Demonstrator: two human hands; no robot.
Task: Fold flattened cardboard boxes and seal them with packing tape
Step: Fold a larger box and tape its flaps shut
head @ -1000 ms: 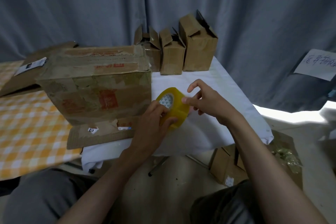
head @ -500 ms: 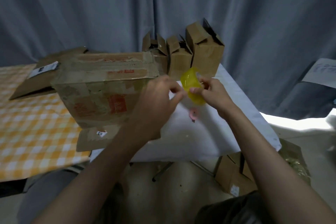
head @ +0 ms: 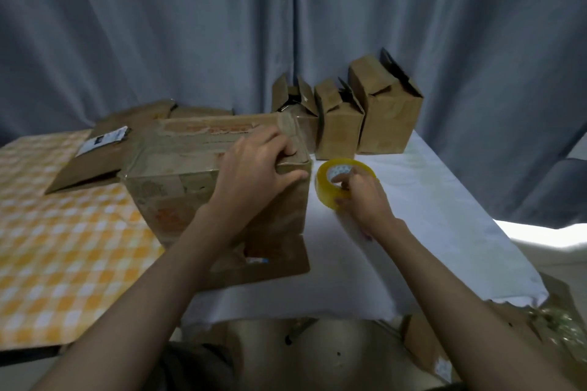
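Note:
A large worn cardboard box (head: 178, 181) stands in the middle of the table, its top flaps folded down and a bottom flap lying out toward me. My left hand (head: 254, 168) rests on the box's top right corner, fingers on the top and thumb pressed along the front edge. A yellow roll of packing tape (head: 341, 181) is just right of the box, above the white cloth. My right hand (head: 359, 197) grips the roll, fingers hooked into its core.
Three small folded boxes (head: 346, 117) stand in a row at the back against the grey curtain. Flattened cardboard (head: 104, 149) lies at back left on the orange checked cloth (head: 63, 247). More cardboard (head: 444, 346) sits on the floor at lower right.
Both hands held the tape roll in front of the box before. Now my left hand has moved onto the box's top right corner, and my right hand alone holds the roll beside it.

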